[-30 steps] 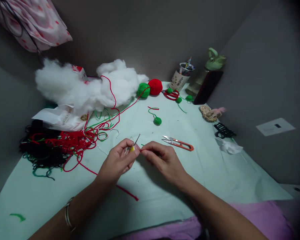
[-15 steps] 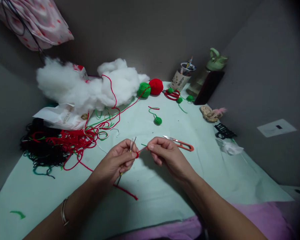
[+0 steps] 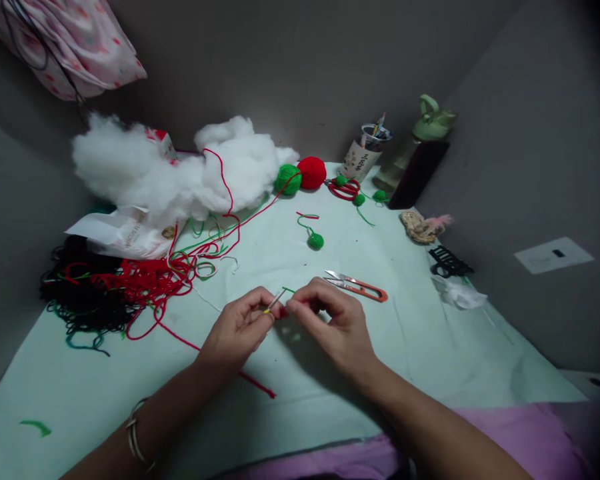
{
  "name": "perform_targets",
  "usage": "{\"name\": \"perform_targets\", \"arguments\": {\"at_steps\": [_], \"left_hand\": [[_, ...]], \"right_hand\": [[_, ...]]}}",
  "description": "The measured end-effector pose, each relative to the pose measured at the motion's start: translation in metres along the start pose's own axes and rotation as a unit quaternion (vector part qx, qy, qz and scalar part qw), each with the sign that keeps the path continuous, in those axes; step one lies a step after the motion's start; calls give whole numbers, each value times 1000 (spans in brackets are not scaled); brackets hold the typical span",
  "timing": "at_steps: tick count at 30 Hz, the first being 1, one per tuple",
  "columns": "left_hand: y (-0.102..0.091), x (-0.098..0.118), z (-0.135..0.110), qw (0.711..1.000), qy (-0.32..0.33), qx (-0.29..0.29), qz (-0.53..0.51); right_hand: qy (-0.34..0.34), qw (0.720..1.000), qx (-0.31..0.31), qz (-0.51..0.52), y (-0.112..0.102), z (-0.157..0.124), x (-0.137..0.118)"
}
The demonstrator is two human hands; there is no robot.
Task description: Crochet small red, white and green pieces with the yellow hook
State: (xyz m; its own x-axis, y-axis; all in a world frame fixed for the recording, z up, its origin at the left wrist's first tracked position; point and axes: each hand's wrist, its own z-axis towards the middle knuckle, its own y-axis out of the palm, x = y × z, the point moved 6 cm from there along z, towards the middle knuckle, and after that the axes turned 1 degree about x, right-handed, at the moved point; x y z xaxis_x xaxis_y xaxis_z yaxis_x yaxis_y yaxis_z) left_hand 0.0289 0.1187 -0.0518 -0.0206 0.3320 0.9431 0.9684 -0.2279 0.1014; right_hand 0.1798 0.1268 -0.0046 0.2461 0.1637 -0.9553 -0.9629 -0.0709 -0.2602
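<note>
My left hand (image 3: 240, 327) is closed on a crochet hook (image 3: 276, 300), a thin metal rod with a bit of yellow low on it; its tip slants up to the right. Between both hands' fingertips sits a small red crocheted piece (image 3: 283, 312), mostly covered by the fingers. Thumb and forefinger of my right hand (image 3: 333, 320) pinch at that red piece. A short green yarn end (image 3: 289, 289) pokes out above the fingertips. Orange-handled thread snips (image 3: 365, 289) lie just behind my right hand. Farther back rests a small green ball with a tail (image 3: 315, 241).
At left lie tangled red yarn (image 3: 155, 283), black yarn (image 3: 87, 293) and white stuffing (image 3: 180, 180). Along the back are a green yarn ball (image 3: 288, 180), a red yarn ball (image 3: 313, 173), red-handled scissors (image 3: 345, 191), a pen cup (image 3: 359, 160) and a bottle (image 3: 395, 167).
My right hand has come in closer to the left, so the stretched red strand between them no longer shows. The hook now tilts more to the right in my left hand.
</note>
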Motion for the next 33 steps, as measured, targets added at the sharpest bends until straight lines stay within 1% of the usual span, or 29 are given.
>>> {"name": "perform_targets", "arguments": {"at_steps": [2,3,4,5,6,8,9,10,12,13,14,15,16,18,20,21,23,25,28,31,33], "left_hand": [[-1,1,0,1000,0,2,10],[-2,2,0,1000,0,4,13],[-2,2,0,1000,0,6,15],[-3,2,0,1000,-2,9,15],[-3,1,0,1000,-5,11,11],[-4,-1,0,1000,-17,14,-9],[-4,-3,0,999,-24,14,-23],[-4,-5,0,999,-32,12,-38],[-6,-9,2,997,-46,14,-64],[-8,-10,2,996,-50,19,-75],[-10,-11,3,995,-52,26,-84],[-12,-12,4,994,-54,32,-91],[-14,-12,5,993,-55,38,-98],[-15,-11,6,992,-56,42,-106],[-13,-9,5,991,-57,44,-111],[-12,-8,5,991,-56,45,-113],[-10,-4,3,991,-53,46,-116],[-8,-2,2,991,-51,44,-118],[-6,-2,1,991,-53,32,-115],[-5,-7,2,992,-57,12,-108],[-4,-10,3,993,-59,4,-107]], "right_hand": [[47,998,16,26,-3,2,6],[59,997,20,35,-3,2,8],[60,997,21,33,-4,2,8],[45,999,19,20,-4,1,8],[15,1000,17,-5,-3,0,5],[-83,993,-4,-79,2,-5,-4],[-144,982,-21,-125,6,-9,-9],[-203,963,-40,-173,11,-13,-14],[-296,918,-79,-253,21,-22,-21],[-322,899,-96,-281,25,-24,-22],[-333,888,-108,-298,27,-26,-22],[-334,884,-117,-304,28,-26,-22],[-329,887,-121,-302,27,-25,-23],[-302,905,-108,-279,22,-22,-22],[-256,935,-73,-234,14,-16,-20],[-220,951,-58,-209,9,-13,-17],[-124,978,-46,-164,4,-6,-7],[-22,992,-53,-111,3,0,5],[97,994,-59,-4,3,5,19],[189,973,-88,98,9,7,32],[226,958,-86,152,9,8,39]]}}
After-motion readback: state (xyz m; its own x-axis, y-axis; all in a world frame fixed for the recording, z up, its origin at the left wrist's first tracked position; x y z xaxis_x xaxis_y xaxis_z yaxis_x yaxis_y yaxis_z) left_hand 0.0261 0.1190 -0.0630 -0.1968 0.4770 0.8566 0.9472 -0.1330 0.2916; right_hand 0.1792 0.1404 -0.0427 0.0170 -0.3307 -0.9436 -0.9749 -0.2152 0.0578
